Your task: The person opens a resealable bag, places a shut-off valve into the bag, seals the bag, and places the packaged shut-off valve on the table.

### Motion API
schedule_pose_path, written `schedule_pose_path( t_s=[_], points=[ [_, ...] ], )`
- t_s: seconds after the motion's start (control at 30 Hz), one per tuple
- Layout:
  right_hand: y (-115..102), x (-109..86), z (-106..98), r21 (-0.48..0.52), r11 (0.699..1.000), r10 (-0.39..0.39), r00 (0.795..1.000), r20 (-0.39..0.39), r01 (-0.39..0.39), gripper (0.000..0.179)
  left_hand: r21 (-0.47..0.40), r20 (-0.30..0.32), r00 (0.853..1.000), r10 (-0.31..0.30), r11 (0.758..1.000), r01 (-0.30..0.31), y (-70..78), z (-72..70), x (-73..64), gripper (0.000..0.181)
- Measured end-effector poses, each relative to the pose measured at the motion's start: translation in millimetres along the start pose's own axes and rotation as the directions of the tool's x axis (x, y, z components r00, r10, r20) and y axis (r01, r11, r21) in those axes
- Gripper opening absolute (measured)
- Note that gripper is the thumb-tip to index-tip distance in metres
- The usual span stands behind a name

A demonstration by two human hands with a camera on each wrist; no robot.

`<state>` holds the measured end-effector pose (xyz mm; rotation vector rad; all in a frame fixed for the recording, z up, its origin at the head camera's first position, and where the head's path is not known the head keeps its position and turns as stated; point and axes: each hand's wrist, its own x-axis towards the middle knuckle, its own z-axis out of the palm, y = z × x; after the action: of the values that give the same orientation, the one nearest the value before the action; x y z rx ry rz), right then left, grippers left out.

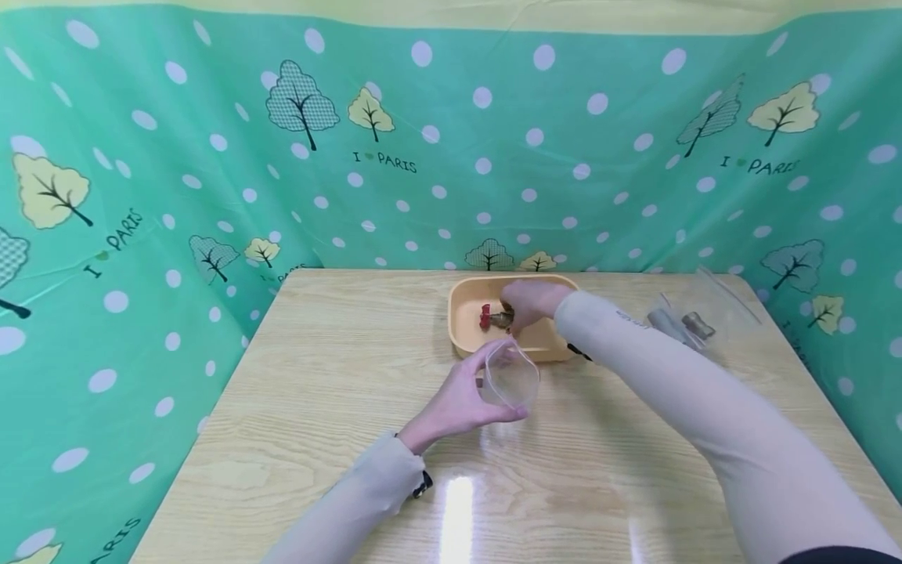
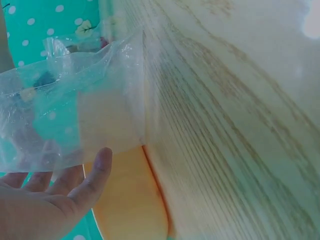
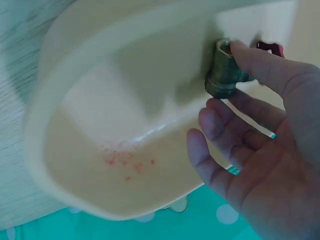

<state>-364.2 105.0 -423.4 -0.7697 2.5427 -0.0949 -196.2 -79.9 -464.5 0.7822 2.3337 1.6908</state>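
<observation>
My left hand (image 1: 458,399) holds a clear plastic bag (image 1: 513,380), its round mouth spread between thumb and fingers. The bag stands just in front of a peach-coloured plastic tub (image 1: 468,294). Inside the tub, my right hand (image 1: 532,305) pinches a small brass valve (image 3: 223,75) with a red butterfly handle (image 1: 485,316). Thumb and fingertips grip the valve at its open pipe end in the right wrist view, while the other fingers spread loosely. Part of the valve is hidden behind the hand.
At the right back of the table (image 1: 317,368) lie clear bags (image 1: 726,305), with a brown metal fitting (image 1: 698,324) and a grey piece (image 1: 669,323) among them. Small red flecks (image 3: 125,160) dot the tub's inside. A green patterned cloth (image 1: 451,157) hangs round the table.
</observation>
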Motion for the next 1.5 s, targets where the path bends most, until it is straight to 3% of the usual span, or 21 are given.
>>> schedule_pose_path(
  t_s=[0.23, 0.47, 0.67, 1.1, 1.3, 1.5],
  points=[
    [11, -7.9, 0, 0.044, 0.999, -0.004, 1.0, 0.021, 0.003, 0.036, 0.006, -0.003, 1.0, -0.012, 1.0, 0.012, -1.1, 0.1, 0.1, 0.096],
    [22, -9.5, 2, 0.017, 1.0, 0.008, 1.0, 0.012, -0.009, 0.034, 0.011, -0.003, 1.0, -0.009, 1.0, 0.009, 0.7, 0.2, 0.3, 0.097],
    [32, -12.6, 3, 0.093, 0.995, -0.029, 1.0, 0.006, 0.028, 0.034, 0.015, 0.004, 1.0, -0.018, 1.0, 0.018, 3.4, -0.2, -0.1, 0.101],
    [33, -15.4, 3, 0.238, 0.971, -0.014, 1.0, 0.013, 0.011, 0.02, 0.018, 0.003, 1.0, -0.011, 1.0, 0.011, 2.3, 0.0, 1.4, 0.1],
    [32, -20.4, 4, 0.271, 0.962, -0.031, 0.999, -0.01, 0.033, 0.02, -0.007, -0.003, 1.0, 0.007, 1.0, -0.007, 2.6, -0.4, 2.7, 0.097],
    [31, -24.4, 2, 0.31, 0.95, -0.031, 0.999, 0.03, 0.02, 0.032, -0.004, -0.013, 1.0, 0.02, 1.0, -0.02, 3.2, -1.4, 4.6, 0.096]
  ],
)
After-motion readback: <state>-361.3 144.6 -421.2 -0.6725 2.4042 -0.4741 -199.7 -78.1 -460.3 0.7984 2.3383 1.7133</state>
